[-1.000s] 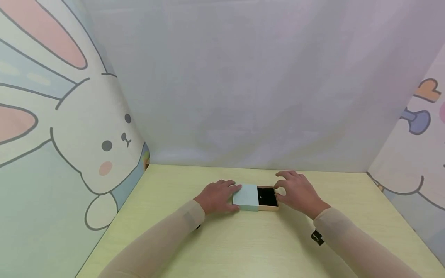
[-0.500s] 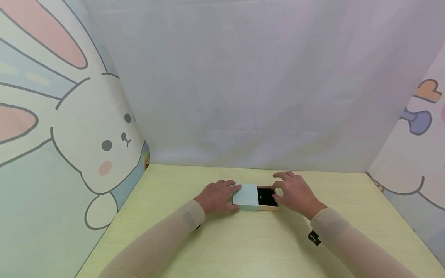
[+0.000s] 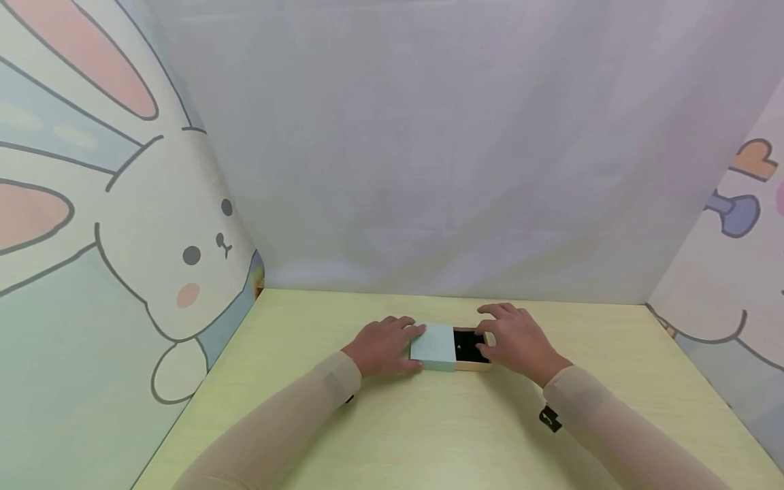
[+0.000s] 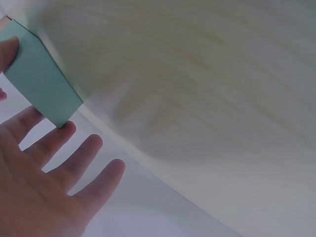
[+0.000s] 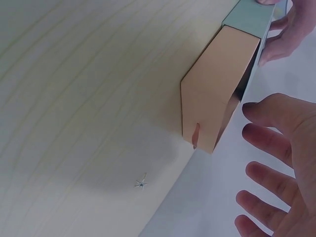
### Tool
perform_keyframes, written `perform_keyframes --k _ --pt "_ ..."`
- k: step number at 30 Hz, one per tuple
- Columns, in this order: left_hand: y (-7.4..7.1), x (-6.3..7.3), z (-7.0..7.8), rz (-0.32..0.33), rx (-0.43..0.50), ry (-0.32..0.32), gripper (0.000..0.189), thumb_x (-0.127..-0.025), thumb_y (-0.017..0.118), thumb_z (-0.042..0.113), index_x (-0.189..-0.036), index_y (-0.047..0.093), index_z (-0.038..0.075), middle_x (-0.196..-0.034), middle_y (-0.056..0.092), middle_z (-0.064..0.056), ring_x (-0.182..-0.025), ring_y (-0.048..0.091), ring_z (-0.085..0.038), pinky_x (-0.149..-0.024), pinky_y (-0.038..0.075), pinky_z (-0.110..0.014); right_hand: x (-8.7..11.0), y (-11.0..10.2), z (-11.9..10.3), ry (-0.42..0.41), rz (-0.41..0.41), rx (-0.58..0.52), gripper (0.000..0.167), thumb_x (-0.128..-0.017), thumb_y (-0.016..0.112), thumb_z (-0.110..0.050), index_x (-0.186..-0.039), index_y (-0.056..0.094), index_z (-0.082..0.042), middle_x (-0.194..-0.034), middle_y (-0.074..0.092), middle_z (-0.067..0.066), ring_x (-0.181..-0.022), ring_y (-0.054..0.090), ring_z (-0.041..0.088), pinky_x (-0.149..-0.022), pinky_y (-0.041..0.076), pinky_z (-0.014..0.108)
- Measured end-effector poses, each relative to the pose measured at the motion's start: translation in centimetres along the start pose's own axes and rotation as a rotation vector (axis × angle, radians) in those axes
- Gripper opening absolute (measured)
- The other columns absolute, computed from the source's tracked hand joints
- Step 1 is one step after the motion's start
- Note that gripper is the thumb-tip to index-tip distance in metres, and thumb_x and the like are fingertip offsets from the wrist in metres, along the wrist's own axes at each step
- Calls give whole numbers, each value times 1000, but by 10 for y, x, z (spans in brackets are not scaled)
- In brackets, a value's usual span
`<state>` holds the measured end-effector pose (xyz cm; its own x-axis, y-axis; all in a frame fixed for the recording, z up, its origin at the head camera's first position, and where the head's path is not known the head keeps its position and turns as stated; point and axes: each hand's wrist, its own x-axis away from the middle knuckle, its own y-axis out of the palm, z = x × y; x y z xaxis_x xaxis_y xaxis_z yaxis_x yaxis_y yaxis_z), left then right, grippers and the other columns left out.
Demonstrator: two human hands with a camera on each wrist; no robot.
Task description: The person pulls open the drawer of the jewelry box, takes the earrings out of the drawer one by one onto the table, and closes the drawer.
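A flat box with a mint-green sleeve (image 3: 433, 346) lies on the table, its peach drawer (image 5: 217, 69) pulled partway out to the right. Black lining (image 3: 467, 350) fills the drawer, with a tiny star-shaped piece (image 3: 459, 347) on it. My left hand (image 3: 382, 348) holds the sleeve at its left end, thumb on the near side and fingers on the far side. Over the drawer's right end hovers my right hand (image 3: 517, 344), thumb and forefinger slightly apart, nothing visible between them. A small silvery star stud (image 5: 141, 184) lies on the table in the right wrist view.
A ribbon tab (image 5: 196, 134) sticks out of the drawer's end. The pale wood table (image 3: 392, 435) meets a white curtain (image 3: 429, 150) at the back. Panels with a cartoon rabbit (image 3: 159, 238) and other drawings stand at both sides.
My right hand has shifted slightly to the left, farther over the drawer's black lining. The left hand and the box have stayed in place.
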<state>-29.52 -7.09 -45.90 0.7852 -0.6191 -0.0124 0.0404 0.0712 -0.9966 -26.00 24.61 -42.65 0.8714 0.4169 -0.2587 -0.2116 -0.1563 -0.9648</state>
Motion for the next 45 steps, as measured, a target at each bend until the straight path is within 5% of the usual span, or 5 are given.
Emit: perform_keyframes --k 19,45 --pt "-4 2 2 -4 -18 10 82 -108 77 66 -177 56 26 -174 65 -3 -154 68 -29 -116 65 -48 -3 10 -3 -36 20 9 12 -96 98 -25 -105 93 -20 -151 79 15 -142 73 44 -108 62 67" --pt "4 -4 -2 -8 -16 -1 83 -107 77 67 -177 56 29 -175 65 -1 -155 68 -27 -117 64 -47 -14 16 -9 -33 -56 25 11 -97 97 -26 -107 93 -23 -152 78 14 -143 71 44 -109 62 67"
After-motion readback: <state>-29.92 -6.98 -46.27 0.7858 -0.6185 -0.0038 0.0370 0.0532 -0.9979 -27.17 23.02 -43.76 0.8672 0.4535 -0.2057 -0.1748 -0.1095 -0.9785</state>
